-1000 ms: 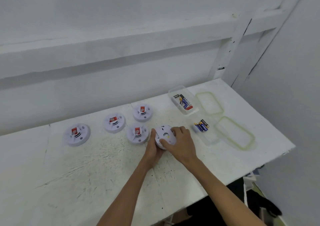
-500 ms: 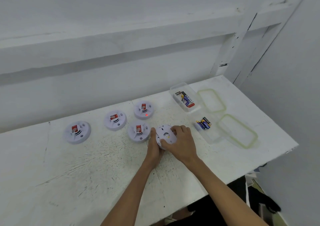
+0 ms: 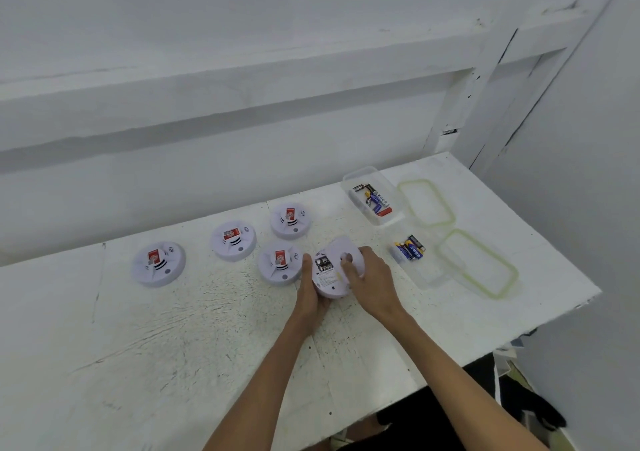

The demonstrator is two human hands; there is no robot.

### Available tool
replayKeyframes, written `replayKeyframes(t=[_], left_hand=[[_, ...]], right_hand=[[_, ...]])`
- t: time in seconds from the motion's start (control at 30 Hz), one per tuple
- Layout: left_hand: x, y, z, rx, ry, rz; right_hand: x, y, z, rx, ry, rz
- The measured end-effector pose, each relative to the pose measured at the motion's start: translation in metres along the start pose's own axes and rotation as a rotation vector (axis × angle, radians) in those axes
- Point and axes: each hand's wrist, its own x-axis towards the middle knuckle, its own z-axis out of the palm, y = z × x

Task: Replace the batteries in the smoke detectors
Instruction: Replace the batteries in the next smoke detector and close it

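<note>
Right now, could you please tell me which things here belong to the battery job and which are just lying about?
Job:
open detector
cover
four other detectors
far tub
near tub
batteries in both tubs

Lying about:
far lid
near lid

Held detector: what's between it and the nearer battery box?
Head view: only the right hand, gripping the held detector, then a bare strip of table up to the nearer battery box.
</note>
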Motion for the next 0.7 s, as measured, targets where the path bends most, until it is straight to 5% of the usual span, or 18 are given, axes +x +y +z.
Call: replayKeyframes(t=[0.23,0.7], left_hand=[[-0.002,-0.002,-0.009,-0.110,-0.023,0.001],[0.003,-0.012,-0.012,0.060,-0.018,0.106]], right_hand=[[0.006,0.014,-0.017,0.277,0.090,0.231],[0.003,0.037,-0.020,-0.075,-0.038,0.173]])
